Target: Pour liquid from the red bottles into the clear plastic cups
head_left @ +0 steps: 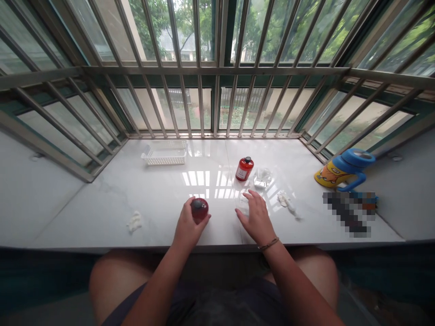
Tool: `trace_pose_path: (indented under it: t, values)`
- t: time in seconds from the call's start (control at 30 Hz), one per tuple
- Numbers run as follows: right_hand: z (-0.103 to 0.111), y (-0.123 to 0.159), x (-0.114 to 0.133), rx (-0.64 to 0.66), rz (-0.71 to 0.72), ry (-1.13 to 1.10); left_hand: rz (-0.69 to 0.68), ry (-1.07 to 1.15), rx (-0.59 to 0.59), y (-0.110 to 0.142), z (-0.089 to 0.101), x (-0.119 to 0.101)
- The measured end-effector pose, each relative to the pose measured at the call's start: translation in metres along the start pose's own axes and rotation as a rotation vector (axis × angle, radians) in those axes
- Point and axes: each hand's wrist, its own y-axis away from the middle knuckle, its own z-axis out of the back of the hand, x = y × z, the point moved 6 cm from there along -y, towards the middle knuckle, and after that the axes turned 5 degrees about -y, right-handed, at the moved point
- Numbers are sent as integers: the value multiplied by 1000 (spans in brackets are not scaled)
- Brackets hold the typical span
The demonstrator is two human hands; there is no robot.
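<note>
My left hand [189, 225] is wrapped round a dark red bottle [203, 208] with a black cap, near the front of the white counter. To its right my right hand [257, 218] is open, thumb and fingers apart, above the counter. Beneath its fingers lies something clear and shiny [244, 207], mostly hidden, whose kind I cannot make out. A second red bottle [242, 172] with a black cap and pale label stands upright beyond my right hand. Beside that bottle sits a small clear, glass-like object [263, 178].
A white slotted basket [166, 156] stands at the back left. Crumpled white tissues lie at left [135, 222] and right [287, 203]. A blue-and-yellow handled bottle [340, 168] stands far right, near a blurred-out dark item [346, 213]. Metal window bars [217, 71] edge the counter [102, 203].
</note>
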Motion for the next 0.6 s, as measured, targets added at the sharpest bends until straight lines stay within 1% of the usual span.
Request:
trace_pose_path:
  t: [0.07, 0.13, 0.23, 0.3, 0.4, 0.53, 0.6]
  values:
    - [7, -3, 19, -6, 28, -72, -55, 23, 30, 5, -9, -8]
    - [10, -4, 46, 30, 77, -193, -93, 52, 57, 9, -18, -15]
    - [3, -3, 84, 126, 115, -353, -108, 101, 78, 14, -29, -24]
    - [-4, -4, 99, 148, 88, -383, -115, 132, 88, 16, -35, -26]
    - [-14, -8, 106, 114, 15, -370, -145, 156, 110, 18, -38, -27]
    - [-20, -14, 102, 12, -86, -395, -185, 149, 117, 18, -38, -24]
    - [-22, -15, 101, -17, -109, -408, -189, 141, 104, 17, -38, -23]
